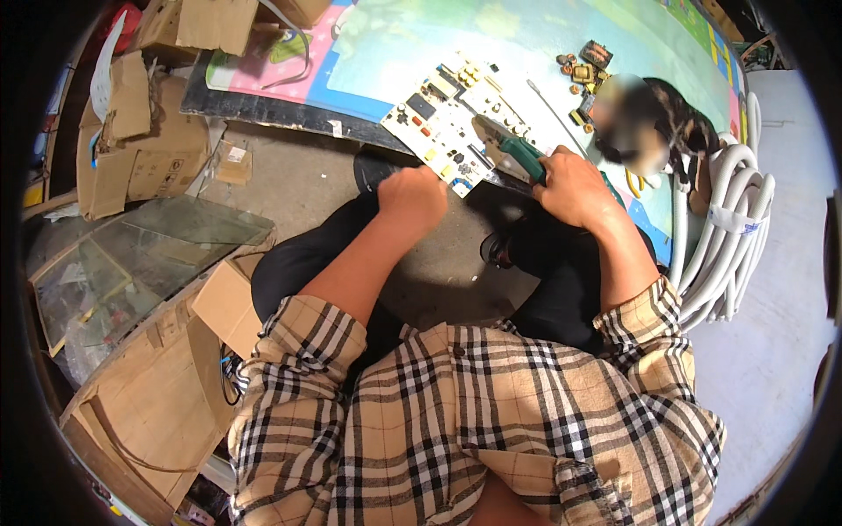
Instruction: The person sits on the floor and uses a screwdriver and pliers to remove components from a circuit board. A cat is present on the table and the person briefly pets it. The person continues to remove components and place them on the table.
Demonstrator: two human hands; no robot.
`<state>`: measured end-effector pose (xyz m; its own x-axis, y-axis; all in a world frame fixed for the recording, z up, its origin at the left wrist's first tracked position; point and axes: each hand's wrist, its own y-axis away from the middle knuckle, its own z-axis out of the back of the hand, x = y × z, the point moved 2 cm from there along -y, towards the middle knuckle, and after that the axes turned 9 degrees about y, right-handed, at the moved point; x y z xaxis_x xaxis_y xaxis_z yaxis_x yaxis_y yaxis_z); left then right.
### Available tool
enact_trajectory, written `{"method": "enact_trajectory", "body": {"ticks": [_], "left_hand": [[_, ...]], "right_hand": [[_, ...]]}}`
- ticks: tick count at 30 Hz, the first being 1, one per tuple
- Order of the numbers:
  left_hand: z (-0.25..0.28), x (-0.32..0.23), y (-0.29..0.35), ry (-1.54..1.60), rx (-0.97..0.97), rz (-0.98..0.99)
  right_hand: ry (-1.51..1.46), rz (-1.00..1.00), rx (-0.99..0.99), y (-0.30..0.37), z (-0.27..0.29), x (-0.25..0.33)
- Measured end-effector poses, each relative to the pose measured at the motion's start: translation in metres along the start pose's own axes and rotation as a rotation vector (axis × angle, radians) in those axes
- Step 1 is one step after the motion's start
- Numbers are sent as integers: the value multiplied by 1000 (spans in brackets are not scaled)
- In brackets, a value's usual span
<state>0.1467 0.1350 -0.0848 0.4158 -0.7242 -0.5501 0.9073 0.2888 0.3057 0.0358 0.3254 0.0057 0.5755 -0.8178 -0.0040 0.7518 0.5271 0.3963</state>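
A white circuit board (427, 130) with many small parts juts over the near edge of the table. My left hand (412, 198) is closed at its near left edge and appears to grip it; the fingertips are hidden. Wrapped in my right hand (574, 186) is a green-handled tool (524, 158), its broad metal head lying over the board's right part. The exact kind of tool does not show clearly. Beyond my right hand lie several loose copper coils and transformers (582, 74) and a thin rod-like tool (553, 107).
A dark mottled cat (684, 123), partly blurred, sits right of the board. Near it are a yellow-handled tool (635, 184) and a coil of white hose (732, 219). Cardboard boxes (162, 171) and glass sheets (145, 254) stand at the left. A patterned mat (395, 44) covers the table.
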Motion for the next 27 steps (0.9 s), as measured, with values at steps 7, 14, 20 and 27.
{"method": "enact_trajectory", "body": {"ticks": [7, 14, 20, 27], "left_hand": [[37, -2, -30, 148, -301, 41], [46, -8, -49, 128, -338, 98], [28, 14, -80, 91, -324, 205], [23, 21, -91, -34, -360, 196]], "right_hand": [[-10, -30, -19, -8, -9, -8], [-131, -55, -75, -7, -14, -7], [-155, -186, -189, -16, -26, -18], [-216, -272, -265, -23, -66, -38]]}}
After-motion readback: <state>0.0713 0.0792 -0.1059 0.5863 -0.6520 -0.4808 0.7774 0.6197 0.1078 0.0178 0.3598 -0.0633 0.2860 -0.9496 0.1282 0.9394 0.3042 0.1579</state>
